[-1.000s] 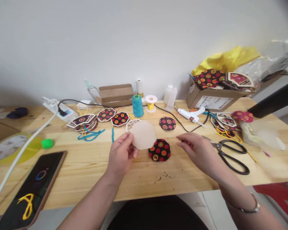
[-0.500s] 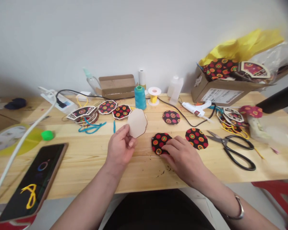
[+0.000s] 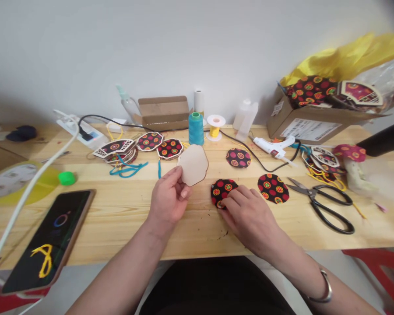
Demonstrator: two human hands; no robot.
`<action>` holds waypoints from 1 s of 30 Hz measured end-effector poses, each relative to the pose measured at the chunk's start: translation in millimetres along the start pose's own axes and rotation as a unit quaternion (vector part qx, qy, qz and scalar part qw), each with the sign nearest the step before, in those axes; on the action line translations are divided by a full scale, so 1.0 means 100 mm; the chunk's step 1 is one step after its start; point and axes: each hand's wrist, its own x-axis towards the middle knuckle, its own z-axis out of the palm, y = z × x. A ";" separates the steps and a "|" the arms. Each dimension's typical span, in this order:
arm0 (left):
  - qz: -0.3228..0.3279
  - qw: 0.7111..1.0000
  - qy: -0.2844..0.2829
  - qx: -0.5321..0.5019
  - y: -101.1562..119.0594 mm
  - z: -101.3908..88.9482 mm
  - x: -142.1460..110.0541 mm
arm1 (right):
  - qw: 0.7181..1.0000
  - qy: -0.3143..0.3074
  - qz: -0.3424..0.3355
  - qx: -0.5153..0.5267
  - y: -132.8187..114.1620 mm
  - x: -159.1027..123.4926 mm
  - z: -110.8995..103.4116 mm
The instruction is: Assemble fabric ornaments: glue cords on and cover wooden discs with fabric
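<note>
My left hand (image 3: 171, 192) pinches a pale, scallop-edged wooden plaque (image 3: 193, 165) by its lower left edge, its plain face toward me and held above the table. My right hand (image 3: 249, 216) has its fingers closed on the right edge of a black fabric piece (image 3: 223, 190) with red and yellow flowers, low over the tabletop. Its fingertips are partly hidden. Right of that hand lies another round patterned fabric piece (image 3: 273, 188), and a third patterned round (image 3: 238, 158) lies farther back. Black-handled scissors (image 3: 325, 201) rest open at the right.
Behind are a teal thread cone (image 3: 196, 129), a yellow thread spool (image 3: 216, 128), a white glue gun (image 3: 275, 147) with its cord and a cardboard box (image 3: 305, 122). Fabric-covered plaques (image 3: 170, 149) lie left of centre. A phone (image 3: 49, 240) is at the left, near a white cable (image 3: 36, 186).
The view has shifted slightly, so most things sit a little further right. Both hands keep their holds, the left on the plaque, the right on the fabric piece.
</note>
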 end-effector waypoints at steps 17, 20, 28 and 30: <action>-0.005 1.000 -0.001 0.008 0.00 0.01 0.00 | 0.868 0.049 0.276 0.411 0.32 0.01 -0.15; -0.008 1.000 0.009 0.008 0.01 0.01 0.00 | 0.785 0.074 0.358 0.500 0.48 -0.03 -0.20; -0.010 1.000 0.008 -0.001 -0.01 -0.01 0.02 | 0.808 0.084 0.482 0.329 1.02 -0.27 -0.16; -0.013 1.000 0.006 -0.002 -0.01 -0.02 0.02 | 0.867 0.089 0.458 0.176 1.03 -0.30 -0.15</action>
